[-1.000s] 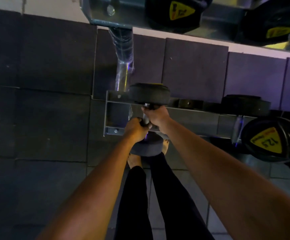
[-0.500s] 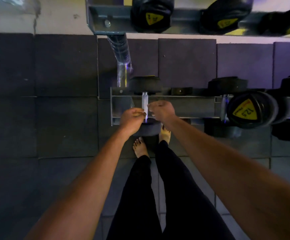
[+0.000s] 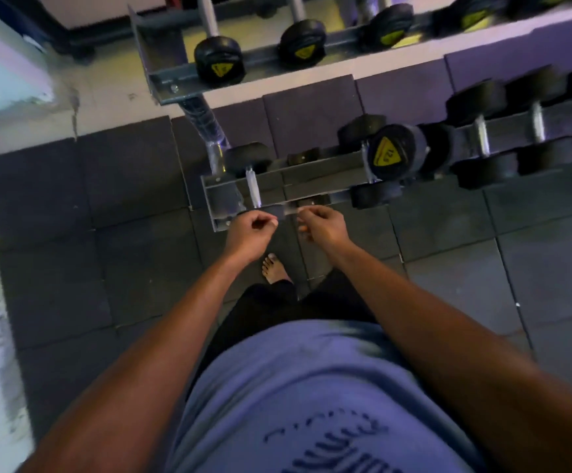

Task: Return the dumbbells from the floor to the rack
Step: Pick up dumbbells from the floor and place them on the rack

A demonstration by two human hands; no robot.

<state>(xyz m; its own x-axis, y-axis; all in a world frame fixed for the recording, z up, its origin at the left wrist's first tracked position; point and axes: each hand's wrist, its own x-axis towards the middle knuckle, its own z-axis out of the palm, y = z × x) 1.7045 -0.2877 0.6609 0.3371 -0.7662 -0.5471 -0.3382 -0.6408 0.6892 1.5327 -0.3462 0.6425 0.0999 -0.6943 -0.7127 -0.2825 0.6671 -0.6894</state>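
A small black dumbbell (image 3: 248, 160) with a shiny handle lies across the two rails at the left end of the low grey rack (image 3: 216, 196). Its near head is hidden behind my left hand (image 3: 248, 233). Both hands hover just in front of the rack's front rail. My left hand is loosely curled and holds nothing. My right hand (image 3: 324, 225) is likewise half-curled and holds nothing. Neither hand touches the dumbbell's handle.
Further right on the low rack sit a dumbbell with a yellow 12.5 label (image 3: 388, 153) and several black ones (image 3: 482, 131). A mirror above reflects an upper rack shelf (image 3: 219, 61) with dumbbells. Dark rubber floor tiles (image 3: 107, 206) surround my bare foot (image 3: 274, 269).
Both hands let go of the dumbbell's handle and drew back towards me. The dumbbell now rests on the rack. My view has risen and pulled back, showing my shirt.
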